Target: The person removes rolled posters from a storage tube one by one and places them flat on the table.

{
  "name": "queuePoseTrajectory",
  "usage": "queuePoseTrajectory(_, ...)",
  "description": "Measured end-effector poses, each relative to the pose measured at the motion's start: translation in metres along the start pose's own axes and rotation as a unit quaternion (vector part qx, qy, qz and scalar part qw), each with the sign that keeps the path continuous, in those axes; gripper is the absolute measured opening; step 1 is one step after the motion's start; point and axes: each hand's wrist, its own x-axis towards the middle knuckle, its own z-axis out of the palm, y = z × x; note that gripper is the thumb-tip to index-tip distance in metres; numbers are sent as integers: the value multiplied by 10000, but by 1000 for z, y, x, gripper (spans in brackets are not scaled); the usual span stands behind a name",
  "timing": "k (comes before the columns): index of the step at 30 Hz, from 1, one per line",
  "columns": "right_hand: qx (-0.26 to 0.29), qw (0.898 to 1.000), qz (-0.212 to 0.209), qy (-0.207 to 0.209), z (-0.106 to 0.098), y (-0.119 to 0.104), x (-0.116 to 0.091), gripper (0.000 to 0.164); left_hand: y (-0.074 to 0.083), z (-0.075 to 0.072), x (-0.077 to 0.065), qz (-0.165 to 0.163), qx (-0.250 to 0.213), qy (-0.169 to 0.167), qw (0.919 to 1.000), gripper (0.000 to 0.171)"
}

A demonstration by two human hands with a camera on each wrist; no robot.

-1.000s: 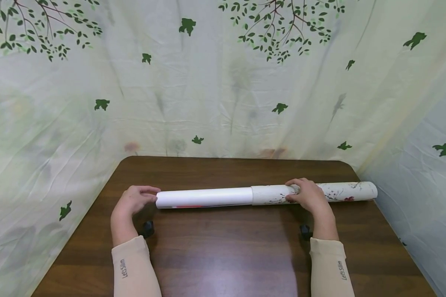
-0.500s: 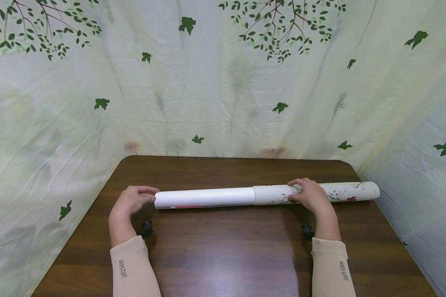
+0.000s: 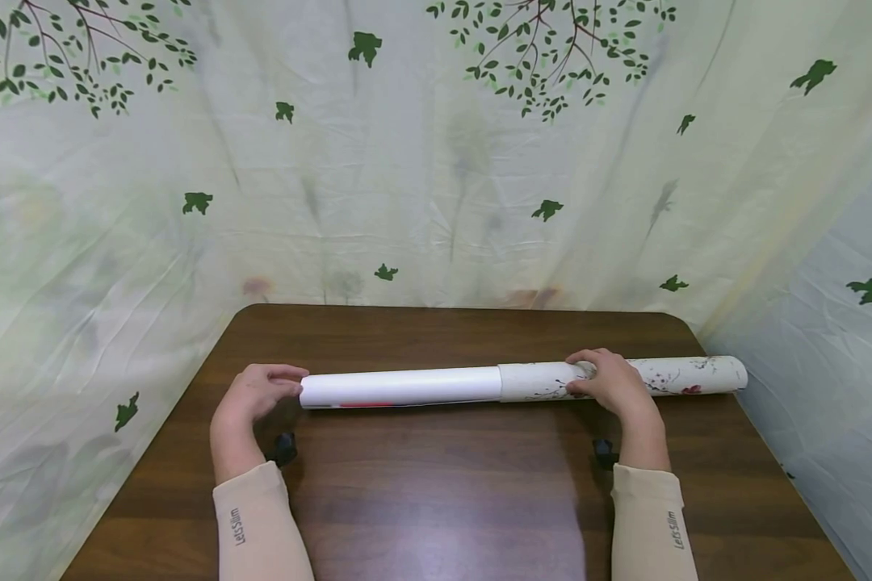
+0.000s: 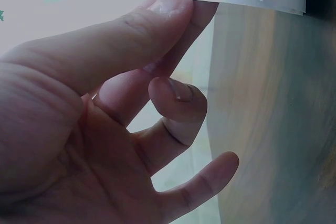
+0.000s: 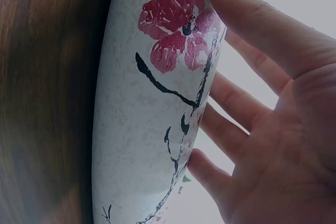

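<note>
A long floral-patterned tube lies across the table, with red blossoms and dark twigs on its off-white surface. Out of its left end sticks a white paper roll with a small red patch low on its side. My left hand pinches the roll's left edge between thumb and forefinger. In the left wrist view the other fingers of this left hand stay off the paper, loosely bent. Around the middle of the tube my right hand grips, thumb on the near side and fingers over the far side.
The brown wooden table has rounded far corners. Behind it hangs a pale curtain printed with green leaves and branches. The tube's right end reaches past the table's right edge. A black wrist device sits under the left wrist.
The two hands have drawn slightly apart, the left hand leftward with the paper roll, the right hand rightward with the tube. A bit more white paper shows between them.
</note>
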Motion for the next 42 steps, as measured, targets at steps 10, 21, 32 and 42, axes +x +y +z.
queuePoseTrajectory(10, 107, 9999, 79, -57, -1, 2, 1, 51, -2, -2, -2, -115, 6, -32, 9999, 39)
queuePoseTrajectory(21, 171, 9998, 63, -98, -4, 4, 1, 52, -3, -4, -1, -190, -22, -78, 9998, 40)
queuePoseTrajectory(32, 277, 9993, 161, -194, -9, 3, -5, 51, -8, -6, -3, -233, 15, -33, 9997, 39)
queuePoseTrajectory(42, 261, 9989, 323, -210, -11, 7, -8, 50, -12, -10, -4, -252, 63, 64, 9996, 40)
